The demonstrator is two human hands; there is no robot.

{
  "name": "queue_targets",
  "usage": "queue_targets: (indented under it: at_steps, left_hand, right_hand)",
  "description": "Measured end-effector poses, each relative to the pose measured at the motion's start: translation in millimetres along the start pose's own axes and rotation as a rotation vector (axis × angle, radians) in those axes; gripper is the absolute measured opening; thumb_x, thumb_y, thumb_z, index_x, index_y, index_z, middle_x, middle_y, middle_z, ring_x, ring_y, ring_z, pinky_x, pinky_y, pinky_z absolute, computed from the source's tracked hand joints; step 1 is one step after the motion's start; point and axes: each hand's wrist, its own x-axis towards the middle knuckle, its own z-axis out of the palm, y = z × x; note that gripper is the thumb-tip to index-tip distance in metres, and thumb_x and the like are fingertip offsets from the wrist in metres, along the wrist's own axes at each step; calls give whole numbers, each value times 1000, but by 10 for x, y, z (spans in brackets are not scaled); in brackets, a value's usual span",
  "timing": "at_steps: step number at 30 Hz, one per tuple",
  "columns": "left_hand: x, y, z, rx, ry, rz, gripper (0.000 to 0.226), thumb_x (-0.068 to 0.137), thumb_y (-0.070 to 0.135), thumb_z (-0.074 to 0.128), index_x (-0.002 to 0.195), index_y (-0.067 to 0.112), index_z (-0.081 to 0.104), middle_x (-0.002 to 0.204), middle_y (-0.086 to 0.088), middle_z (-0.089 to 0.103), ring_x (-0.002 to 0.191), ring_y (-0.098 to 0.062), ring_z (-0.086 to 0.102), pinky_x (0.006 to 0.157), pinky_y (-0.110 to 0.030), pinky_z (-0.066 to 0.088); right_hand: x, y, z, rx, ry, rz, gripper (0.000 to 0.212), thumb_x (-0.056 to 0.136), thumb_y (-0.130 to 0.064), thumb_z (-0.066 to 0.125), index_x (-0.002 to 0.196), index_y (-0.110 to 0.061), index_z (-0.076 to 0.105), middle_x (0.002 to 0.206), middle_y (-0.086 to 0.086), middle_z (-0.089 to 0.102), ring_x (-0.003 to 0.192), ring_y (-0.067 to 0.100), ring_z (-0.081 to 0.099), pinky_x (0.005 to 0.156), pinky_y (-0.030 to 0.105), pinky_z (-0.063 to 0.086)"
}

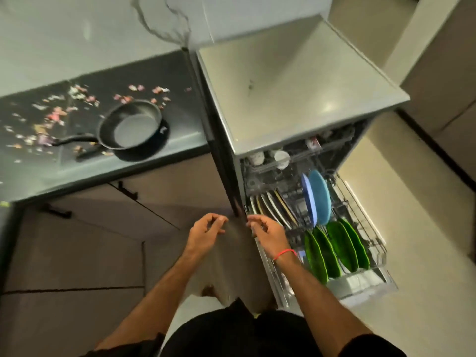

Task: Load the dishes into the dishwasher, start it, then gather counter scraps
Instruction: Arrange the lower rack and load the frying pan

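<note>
Green plates [334, 247] stood in the pulled-out rack [371, 228] at lower right, while both hands [206, 231] [266, 234] hovered centre-frame, fingers loosely curled, holding nothing.

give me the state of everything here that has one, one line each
dishwasher: open
lower rack: pulled out, loaded
green plates: upright on edge in the lower rack
blue plates: upright on edge behind the green ones
white plates: on edge in the rack, leaning
cups: in the upper rack
frying pan: upright on the counter, empty
scraps: scattered on the counter
left hand: loosely curled, holds nothing
right hand: loosely curled, holds nothing
</note>
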Motion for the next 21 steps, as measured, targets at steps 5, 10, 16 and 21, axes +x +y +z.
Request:
queue_targets:
  at_steps: [5, 10, 16, 21]
  left_hand:
    - [-57, 279, -463, -102, 165, 26, 12, 100, 14, 59, 95, 16, 70, 91, -3, 71, 80, -20, 70, 58, -15, 49]
    - [-81, 458, -993, -200, 353, 42, 13, 100, 16, 60, 95, 22, 71, 93, -1, 73, 83, -24, 72, 56, -23, 50]
    - [165, 386, -1675, -293, 482, 33, 12, 100, 16, 59, 100, 22, 70, 98, -2, 73, 83, -22, 74, 59, -32, 52]
    - [714, 262, -2465, -193, 524, 92, 10, 98, 16, 62, 99, 22, 70, 93, -4, 72, 86, -22, 69, 71, -29, 54]
  right_hand:
    - [129, -628, 319, 8, -113, -133, 24, 93, -8, 60, 100, -30, 68, 90, -6, 74, 75, 7, 65, 69, 21, 53]
    - [204, -1235, 650, 5, -247, -234, 23, 94, -2, 58, 105, -20, 68, 93, -1, 74, 70, 10, 64, 65, 14, 50]
    - [443, -1735, 1091, 73, -306, -230, 21, 97, -5, 55, 110, -15, 67, 100, 1, 74, 68, 13, 66, 60, 22, 50]
    - [740, -1990, 1416, 135, -258, -196, 21, 97, -8, 57, 109, -20, 68, 102, -4, 74, 76, 13, 68, 65, 30, 51]
